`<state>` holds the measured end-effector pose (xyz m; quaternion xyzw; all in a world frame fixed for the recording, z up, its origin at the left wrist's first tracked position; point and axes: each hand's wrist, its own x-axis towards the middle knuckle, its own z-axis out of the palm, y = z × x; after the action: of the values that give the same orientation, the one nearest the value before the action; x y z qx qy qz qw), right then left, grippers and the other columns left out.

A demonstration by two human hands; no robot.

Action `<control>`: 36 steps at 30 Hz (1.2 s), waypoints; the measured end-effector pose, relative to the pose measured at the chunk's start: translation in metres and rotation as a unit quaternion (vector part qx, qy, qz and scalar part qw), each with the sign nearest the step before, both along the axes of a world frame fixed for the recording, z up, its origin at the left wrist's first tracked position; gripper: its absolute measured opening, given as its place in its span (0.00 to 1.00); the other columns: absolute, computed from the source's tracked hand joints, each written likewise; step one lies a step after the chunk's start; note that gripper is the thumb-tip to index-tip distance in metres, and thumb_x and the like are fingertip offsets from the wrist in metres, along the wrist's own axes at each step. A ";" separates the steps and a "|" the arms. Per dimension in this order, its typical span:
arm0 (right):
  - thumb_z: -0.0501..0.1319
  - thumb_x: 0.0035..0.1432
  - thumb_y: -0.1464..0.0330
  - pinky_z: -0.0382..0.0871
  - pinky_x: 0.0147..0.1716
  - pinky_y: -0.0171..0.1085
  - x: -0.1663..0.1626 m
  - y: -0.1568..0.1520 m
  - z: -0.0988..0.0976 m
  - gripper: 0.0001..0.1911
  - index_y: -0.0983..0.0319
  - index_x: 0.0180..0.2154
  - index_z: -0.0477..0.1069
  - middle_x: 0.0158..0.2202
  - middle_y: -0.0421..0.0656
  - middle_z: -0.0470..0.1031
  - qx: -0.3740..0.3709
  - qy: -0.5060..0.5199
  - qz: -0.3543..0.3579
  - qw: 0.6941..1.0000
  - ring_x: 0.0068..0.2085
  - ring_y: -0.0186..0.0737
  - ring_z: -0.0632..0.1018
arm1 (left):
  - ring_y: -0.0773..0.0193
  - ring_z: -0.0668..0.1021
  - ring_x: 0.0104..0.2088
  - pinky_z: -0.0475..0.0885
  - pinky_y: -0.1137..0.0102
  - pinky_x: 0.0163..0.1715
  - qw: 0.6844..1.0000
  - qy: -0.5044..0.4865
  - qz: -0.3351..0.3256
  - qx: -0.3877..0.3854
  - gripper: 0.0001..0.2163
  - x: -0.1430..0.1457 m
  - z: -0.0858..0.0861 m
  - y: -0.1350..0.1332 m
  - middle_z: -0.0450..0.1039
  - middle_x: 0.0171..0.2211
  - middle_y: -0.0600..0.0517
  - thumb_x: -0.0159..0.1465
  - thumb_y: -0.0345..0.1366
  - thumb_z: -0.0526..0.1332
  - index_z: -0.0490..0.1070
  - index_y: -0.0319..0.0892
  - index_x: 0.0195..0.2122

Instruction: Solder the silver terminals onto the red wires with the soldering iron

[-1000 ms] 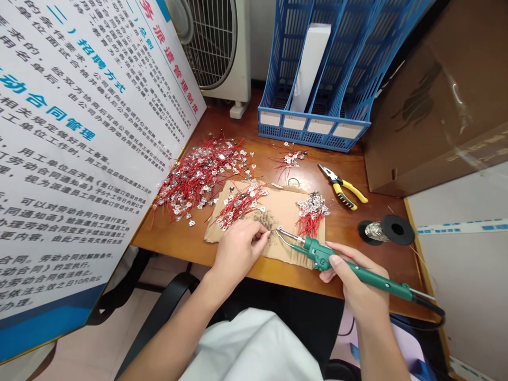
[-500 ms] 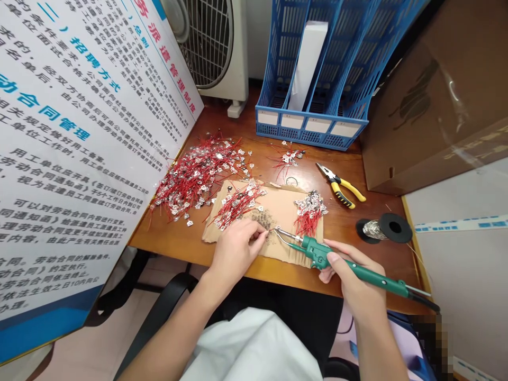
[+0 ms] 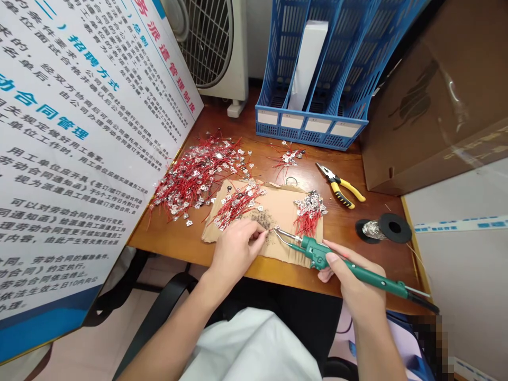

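Observation:
My right hand [image 3: 353, 283] grips a green soldering iron [image 3: 349, 267] whose metal tip points left onto a cardboard sheet [image 3: 281, 211]. My left hand [image 3: 236, 248] rests on the cardboard with fingers pinched on a small piece right at the iron's tip; the piece is too small to name. A scorched, speckled patch marks the cardboard just beyond the fingers. Small bundles of red wires with metal tabs lie on the cardboard, one bundle [image 3: 238, 201] on the left and another bundle [image 3: 310, 211] on the right.
A large pile of red-wire parts [image 3: 194, 174] lies on the wooden desk [image 3: 254, 132]. Yellow-handled pliers [image 3: 339, 186] and a solder spool [image 3: 387, 228] lie to the right. A blue file rack [image 3: 317, 79], a fan [image 3: 214, 42], a printed board [image 3: 79, 132] and a cardboard box [image 3: 436, 100] surround the desk.
Only a slight shift of the view; both hands and the iron stay in place at the cardboard.

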<state>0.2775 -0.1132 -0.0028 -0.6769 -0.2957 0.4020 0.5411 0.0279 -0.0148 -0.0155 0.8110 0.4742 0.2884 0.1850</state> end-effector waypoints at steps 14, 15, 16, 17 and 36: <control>0.77 0.62 0.62 0.83 0.29 0.36 0.000 -0.002 -0.002 0.14 0.59 0.48 0.92 0.23 0.41 0.83 0.006 0.002 0.001 1.000 0.23 0.39 0.82 | 0.60 0.77 0.32 0.69 0.67 0.36 1.000 0.008 -0.001 0.004 0.09 0.000 0.000 0.001 0.78 0.31 0.53 0.74 0.29 0.71 0.78 0.43 0.35; 0.77 0.62 0.62 0.82 0.29 0.36 0.000 -0.003 -0.003 0.14 0.59 0.48 0.92 0.23 0.41 0.83 0.007 0.006 0.002 1.000 0.23 0.39 0.82 | 0.60 0.77 0.32 0.70 0.67 0.36 1.000 0.010 -0.001 0.005 0.09 0.000 0.000 0.001 0.78 0.31 0.53 0.74 0.29 0.71 0.78 0.43 0.35; 0.77 0.62 0.62 0.82 0.29 0.36 0.000 -0.003 -0.003 0.14 0.59 0.48 0.92 0.23 0.41 0.83 0.007 0.009 0.002 1.000 0.23 0.39 0.82 | 0.60 0.78 0.32 0.70 0.67 0.36 1.000 0.012 0.000 0.007 0.09 0.000 0.000 0.000 0.78 0.31 0.53 0.74 0.29 0.71 0.78 0.43 0.35; 0.77 0.62 0.62 0.82 0.29 0.36 0.001 -0.003 -0.004 0.14 0.59 0.48 0.92 0.23 0.41 0.83 0.006 0.011 0.002 1.000 0.23 0.39 0.82 | 0.60 0.78 0.32 0.70 0.67 0.36 1.000 0.014 0.001 0.009 0.09 0.000 0.000 0.000 0.79 0.31 0.53 0.74 0.29 0.71 0.78 0.43 0.35; 0.78 0.62 0.61 0.84 0.29 0.37 0.002 -0.003 -0.005 0.15 0.60 0.48 0.92 0.24 0.42 0.84 0.009 -0.006 0.008 1.000 0.23 0.41 0.83 | 0.60 0.78 0.33 0.70 0.66 0.36 1.000 0.019 0.002 0.003 0.10 0.000 0.001 0.000 0.80 0.32 0.53 0.74 0.29 0.71 0.78 0.44 0.34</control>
<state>0.2798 -0.1161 -0.0080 -0.6716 -0.3079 0.3996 0.5426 0.0279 -0.0146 -0.0143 0.8161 0.4780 0.2748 0.1730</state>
